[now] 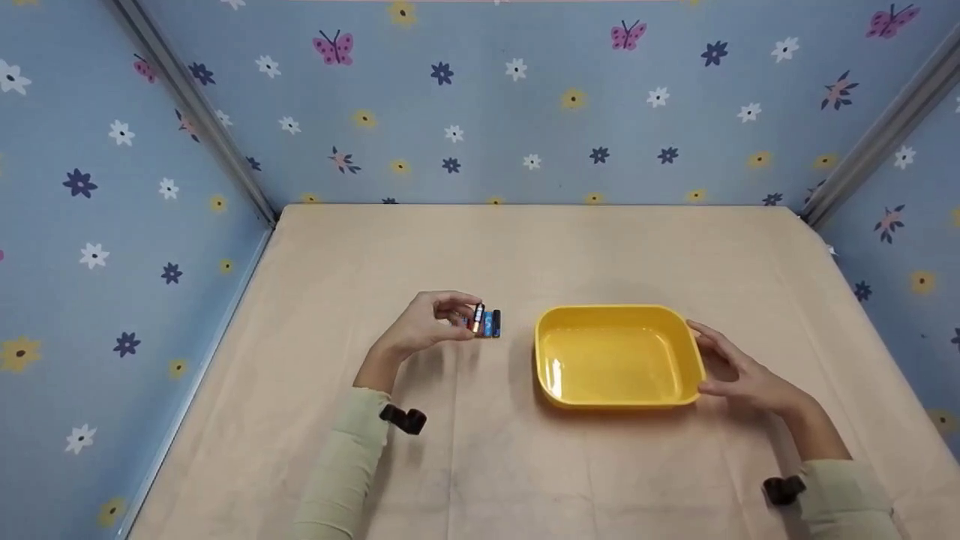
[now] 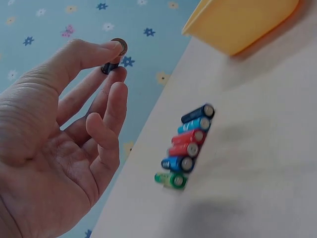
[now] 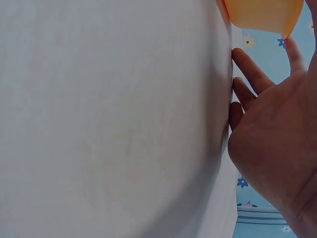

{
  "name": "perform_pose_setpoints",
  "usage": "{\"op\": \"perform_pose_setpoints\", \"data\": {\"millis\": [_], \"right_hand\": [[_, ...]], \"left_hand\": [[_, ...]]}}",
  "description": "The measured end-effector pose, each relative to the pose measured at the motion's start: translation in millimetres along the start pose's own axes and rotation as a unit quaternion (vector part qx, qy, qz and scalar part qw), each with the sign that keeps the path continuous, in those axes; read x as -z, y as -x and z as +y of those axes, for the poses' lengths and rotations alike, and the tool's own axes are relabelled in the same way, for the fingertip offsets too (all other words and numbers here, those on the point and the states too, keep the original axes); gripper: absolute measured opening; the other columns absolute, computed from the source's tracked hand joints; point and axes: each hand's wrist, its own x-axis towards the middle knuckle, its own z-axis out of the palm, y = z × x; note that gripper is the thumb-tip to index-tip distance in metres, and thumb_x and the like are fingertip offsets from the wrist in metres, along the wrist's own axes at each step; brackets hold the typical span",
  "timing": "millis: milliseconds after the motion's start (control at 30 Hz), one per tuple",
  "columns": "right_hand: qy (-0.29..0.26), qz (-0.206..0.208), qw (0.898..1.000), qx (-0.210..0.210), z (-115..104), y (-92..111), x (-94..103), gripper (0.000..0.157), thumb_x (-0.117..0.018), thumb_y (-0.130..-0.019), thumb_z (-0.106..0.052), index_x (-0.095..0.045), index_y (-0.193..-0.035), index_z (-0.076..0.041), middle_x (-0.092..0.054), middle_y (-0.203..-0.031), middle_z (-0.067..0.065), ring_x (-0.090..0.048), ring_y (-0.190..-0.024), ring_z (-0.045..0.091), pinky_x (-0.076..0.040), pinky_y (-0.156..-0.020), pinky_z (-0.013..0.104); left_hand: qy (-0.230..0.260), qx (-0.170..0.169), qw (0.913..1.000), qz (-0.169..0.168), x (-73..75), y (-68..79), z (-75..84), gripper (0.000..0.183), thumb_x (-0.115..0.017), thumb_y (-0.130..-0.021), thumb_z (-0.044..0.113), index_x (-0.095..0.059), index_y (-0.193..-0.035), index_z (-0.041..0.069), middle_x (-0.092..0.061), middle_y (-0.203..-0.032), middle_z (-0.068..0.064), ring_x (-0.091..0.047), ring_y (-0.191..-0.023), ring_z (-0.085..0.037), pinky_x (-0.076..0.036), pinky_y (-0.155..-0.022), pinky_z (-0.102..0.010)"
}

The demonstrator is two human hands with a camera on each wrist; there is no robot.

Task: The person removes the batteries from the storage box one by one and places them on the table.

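My left hand (image 1: pixel 420 322) pinches a small cylindrical battery (image 1: pixel 478 318) between thumb and fingertips, raised above the table. Beneath and beside it, a row of several batteries (image 2: pixel 187 136) lies side by side on the cloth: dark, light blue, red, blue and green ones show in the left wrist view. Partly covered by the left hand in the head view, the row shows mainly its blue (image 1: pixel 488 324) and dark end. My right hand (image 1: pixel 757 382) rests at the right end of a yellow plastic tub (image 1: pixel 619 401), thumb and a finger spread along its wall. The tub's inside is bare.
A cream cloth (image 1: pixel 360 247) with creases covers the table. Blue panels (image 1: pixel 495 97) patterned with flowers and butterflies stand behind and at both sides, with grey metal posts (image 1: pixel 199 112) at the corners. Dark wrist cameras (image 1: pixel 405 418) sit on both sleeves.
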Motion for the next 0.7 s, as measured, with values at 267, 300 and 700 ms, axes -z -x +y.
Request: {"op": "perform_pose_setpoints", "data": {"millis": [267, 300, 700], "right_hand": [[-0.015, -0.006, 0.999, 0.030, 2.5, -0.1, 2.0, 0.098, -0.077, -0.103, -0.004, -0.022, -0.182, -0.022, -0.046, -0.172, 0.020, -0.044, -0.148, -0.018, -0.026, -0.119, 0.002], [-0.016, -0.007, 0.999, 0.029, 2.2, -0.2, 2.1, 0.098, -0.077, -0.103, -0.004, -0.022, -0.182, -0.022, -0.046, -0.171, 0.021, -0.044, -0.148, -0.018, -0.026, -0.128, 0.011], [-0.005, -0.007, 1.000, -0.005, 1.5, -1.1, 1.4, 0.100, -0.080, -0.101, -0.010, -0.023, -0.181, -0.025, -0.040, -0.175, 0.025, -0.038, -0.142, -0.024, -0.006, -0.125, 0.092]], "left_hand": [[0.014, 0.019, 0.9993, 0.028, 19.5, 15.7, -16.3, 0.056, -0.085, -0.090, -0.006, -0.071, -0.144, -0.004, -0.076, -0.116, -0.006, -0.067, -0.094, -0.011, -0.058, -0.081, -0.020], [0.012, 0.019, 0.9993, 0.031, 21.8, 16.4, -18.4, 0.056, -0.085, -0.090, -0.006, -0.071, -0.144, -0.005, -0.076, -0.116, -0.006, -0.067, -0.094, -0.011, -0.058, -0.081, -0.020], [-0.044, 0.030, 0.9974, 0.049, 45.4, 9.3, -32.5, 0.054, -0.088, -0.090, -0.005, -0.074, -0.142, -0.002, -0.074, -0.114, -0.008, -0.065, -0.090, -0.011, -0.056, -0.077, -0.019]]}}
